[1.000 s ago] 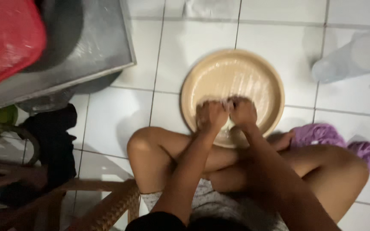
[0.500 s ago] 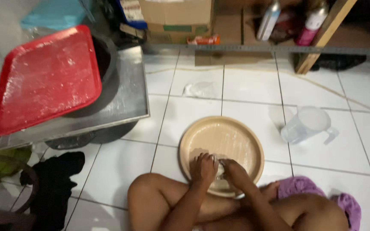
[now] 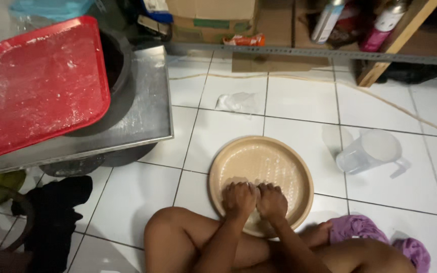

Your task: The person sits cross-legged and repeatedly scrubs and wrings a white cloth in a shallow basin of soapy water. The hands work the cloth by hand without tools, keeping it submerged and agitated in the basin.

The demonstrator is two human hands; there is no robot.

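The person sits cross-legged on the white tiled floor (image 3: pixel 218 136) with both hands pressed down side by side inside a round tan tray (image 3: pixel 274 162), at its near rim, close to the knees. The left hand (image 3: pixel 239 197) and the right hand (image 3: pixel 271 200) touch each other along the thumbs, knuckles up, and the fingers of each are curled together and bunched downward onto whatever lies beneath them; a pale patch shows just under the wrists (possibly dough, but the hands cover it and it cannot be made out for certain). So the worked thing lies directly below the fingers, not ahead of or beside them, and neither hand is nearer than the other: both sit squarely over it. The rest of the tray stretches away from the person, its ridged floor bare, with faint white dusting. Well apart to the right lies a clear plastic jug (image 3: pixel 367 151) on its side. To the left, a red tray (image 3: pixel 36 86) dusted with white rests tilted on a metal sheet (image 3: pixel 142 114), and a purple cloth (image 3: pixel 365 235) lies by the right leg.
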